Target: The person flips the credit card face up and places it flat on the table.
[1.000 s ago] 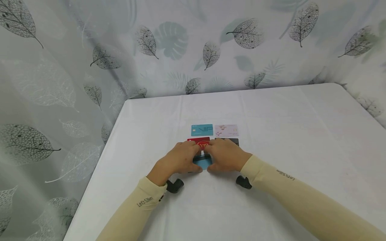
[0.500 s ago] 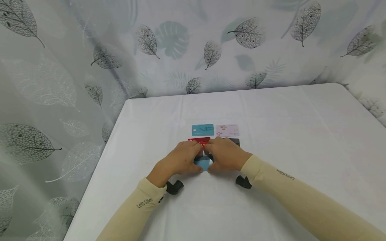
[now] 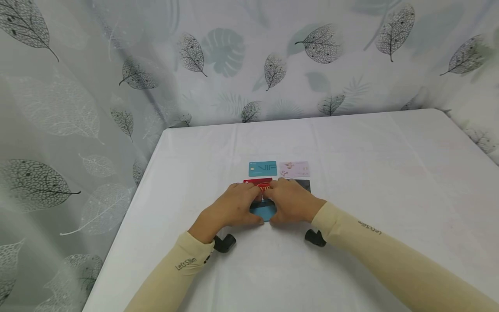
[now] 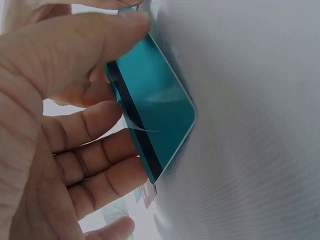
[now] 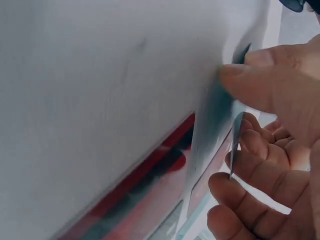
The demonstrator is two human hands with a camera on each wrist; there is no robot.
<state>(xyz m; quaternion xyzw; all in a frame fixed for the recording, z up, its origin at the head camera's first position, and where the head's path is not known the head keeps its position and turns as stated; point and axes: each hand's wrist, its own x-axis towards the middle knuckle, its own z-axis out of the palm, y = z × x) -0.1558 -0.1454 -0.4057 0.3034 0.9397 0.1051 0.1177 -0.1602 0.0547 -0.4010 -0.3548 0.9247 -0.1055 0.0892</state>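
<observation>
The left hand and right hand pinch the striped blue card from either end, probably for steadiness, at the desk, nearer than the red card.

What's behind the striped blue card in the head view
Beyond the striped blue card lie the red VIP card, then the blue VIP card. The left grip hides the red VIP card's near left corner.

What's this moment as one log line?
left hand holds dark-striped blue card | right hand holds same card | teal VIP card, pink card: beyond hands
</observation>
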